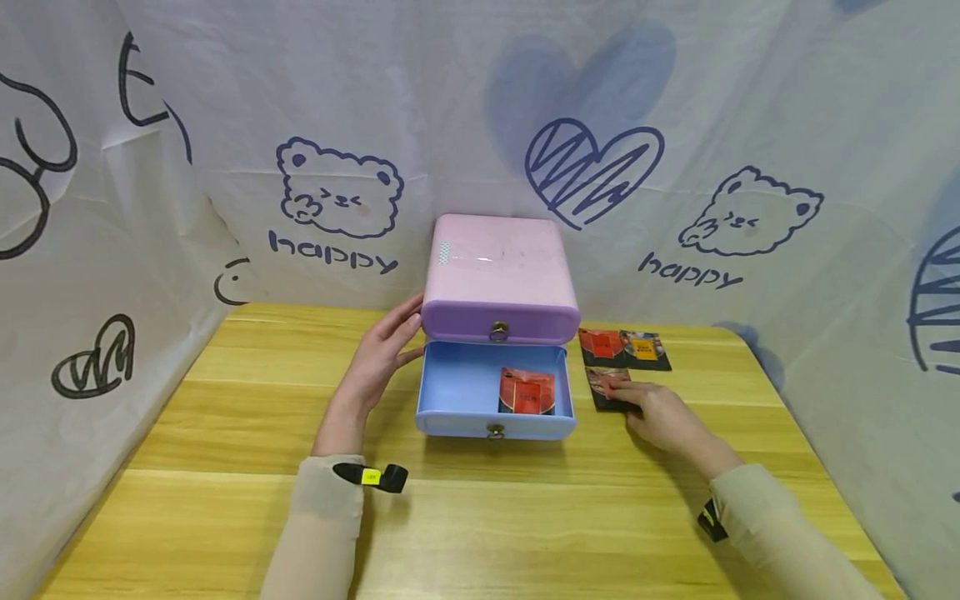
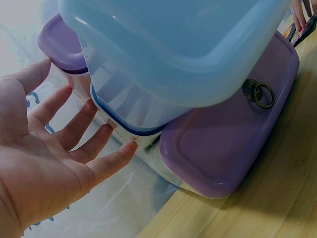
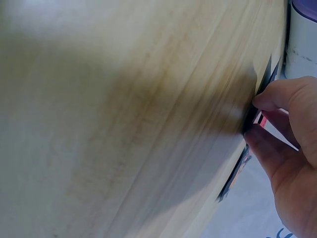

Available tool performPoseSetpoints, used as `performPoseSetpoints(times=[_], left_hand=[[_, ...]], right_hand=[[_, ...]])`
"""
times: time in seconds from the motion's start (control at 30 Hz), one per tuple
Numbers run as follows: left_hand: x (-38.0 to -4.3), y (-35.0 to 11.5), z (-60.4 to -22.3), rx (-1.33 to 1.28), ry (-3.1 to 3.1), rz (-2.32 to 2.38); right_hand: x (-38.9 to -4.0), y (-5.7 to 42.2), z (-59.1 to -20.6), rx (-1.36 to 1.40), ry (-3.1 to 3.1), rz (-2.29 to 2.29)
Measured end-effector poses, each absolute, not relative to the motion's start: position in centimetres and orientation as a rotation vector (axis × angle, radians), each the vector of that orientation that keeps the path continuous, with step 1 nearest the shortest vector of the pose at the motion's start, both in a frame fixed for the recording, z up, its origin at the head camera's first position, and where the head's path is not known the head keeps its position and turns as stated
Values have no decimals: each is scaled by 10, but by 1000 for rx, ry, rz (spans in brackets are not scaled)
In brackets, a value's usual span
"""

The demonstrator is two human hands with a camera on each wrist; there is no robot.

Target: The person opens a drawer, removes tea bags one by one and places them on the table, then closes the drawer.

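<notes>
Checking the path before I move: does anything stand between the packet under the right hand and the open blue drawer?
Only the right side wall of the blue drawer visibly stands between; the packet lies on the table to its right. The drawer's pulled-out part is open above.

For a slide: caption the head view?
Left hand beside the chest, blue drawer open; right hand pinching a packet.

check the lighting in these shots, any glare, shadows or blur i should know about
Head view: fairly even light, a soft shadow on the tabletop below the blue drawer; left wrist view: dimmer, with pale highlights on the drawer's glossy front; right wrist view: a dark shadow on the tabletop beside the right hand, upper left pale and blurry.
</notes>
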State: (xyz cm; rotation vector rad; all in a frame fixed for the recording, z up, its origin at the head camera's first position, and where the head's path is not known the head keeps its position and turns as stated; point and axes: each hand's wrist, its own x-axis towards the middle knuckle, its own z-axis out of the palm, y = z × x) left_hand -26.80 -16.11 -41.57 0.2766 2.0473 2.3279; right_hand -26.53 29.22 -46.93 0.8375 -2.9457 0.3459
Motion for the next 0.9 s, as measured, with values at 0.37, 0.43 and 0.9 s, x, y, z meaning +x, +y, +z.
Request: performPoseSetpoints(times=[0.37,0.43,0.9], left_hand=[[-268,-160,-415,278,2040,2333],[-268,-160,-415,275,2039,2331],[-267,-160,-415,278,2040,2335]], right_hand=[[-263,292,-469,790,-2895,404],[-261,290,-466,762,-2877,423],[-247,269,-447,762,-2427,541]])
